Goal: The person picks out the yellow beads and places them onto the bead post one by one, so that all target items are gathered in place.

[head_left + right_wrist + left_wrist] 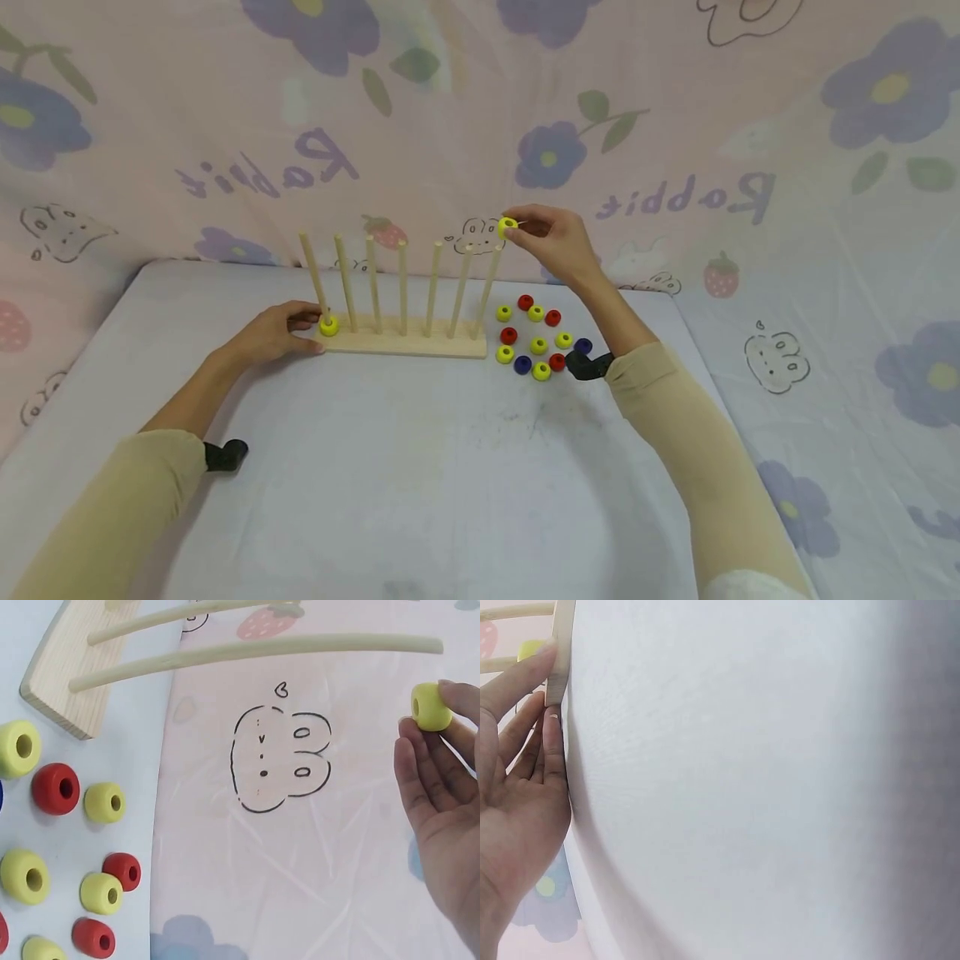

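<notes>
A yellow bead (432, 707) with a hole through it is pinched between thumb and fingertips of my right hand (553, 242). In the head view the bead is just above the top of the rightmost peg (488, 292); the right wrist view shows it apart from that peg's tip. The wooden peg stand (405, 343) has a flat base and a row of several upright pegs. My left hand (273, 332) grips the base's left end, its thumb along the front edge. Another yellow bead (329, 326) sits around the foot of the leftmost peg.
Loose beads lie on the white-covered table right of the stand: several yellow beads (538, 345), several red beads (508, 336) and two blue beads (522, 365). A patterned cloth (450, 125) hangs behind the table. Black wrist mounts (227, 455) stick out from both sleeves.
</notes>
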The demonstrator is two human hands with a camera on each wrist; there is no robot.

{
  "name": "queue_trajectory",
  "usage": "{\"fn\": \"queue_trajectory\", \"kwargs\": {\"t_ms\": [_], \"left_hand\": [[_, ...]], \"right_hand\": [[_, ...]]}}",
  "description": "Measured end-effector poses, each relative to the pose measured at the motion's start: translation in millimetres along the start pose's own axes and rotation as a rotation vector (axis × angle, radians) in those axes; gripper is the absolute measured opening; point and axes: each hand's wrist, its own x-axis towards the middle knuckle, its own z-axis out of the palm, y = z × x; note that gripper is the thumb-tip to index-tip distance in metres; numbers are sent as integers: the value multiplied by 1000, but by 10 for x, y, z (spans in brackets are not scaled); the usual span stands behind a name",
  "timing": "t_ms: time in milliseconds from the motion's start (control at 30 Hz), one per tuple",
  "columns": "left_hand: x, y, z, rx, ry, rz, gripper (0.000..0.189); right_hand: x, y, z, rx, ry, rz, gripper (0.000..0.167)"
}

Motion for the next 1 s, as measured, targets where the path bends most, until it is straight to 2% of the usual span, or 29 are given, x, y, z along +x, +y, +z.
{"fn": "queue_trajectory", "kwargs": {"t_ms": [167,300,1000], "left_hand": [[-3,1,15,-7,-14,-13,79],[4,10,3,1,-16,1,79],[-10,32,-18,-7,-19,-29,78]], "right_hand": [[59,-55,60,-8,-24,-15,28],[126,-130,114,-5,-39,-36,28],[439,-530,541,121,-150,-69,30]]}}
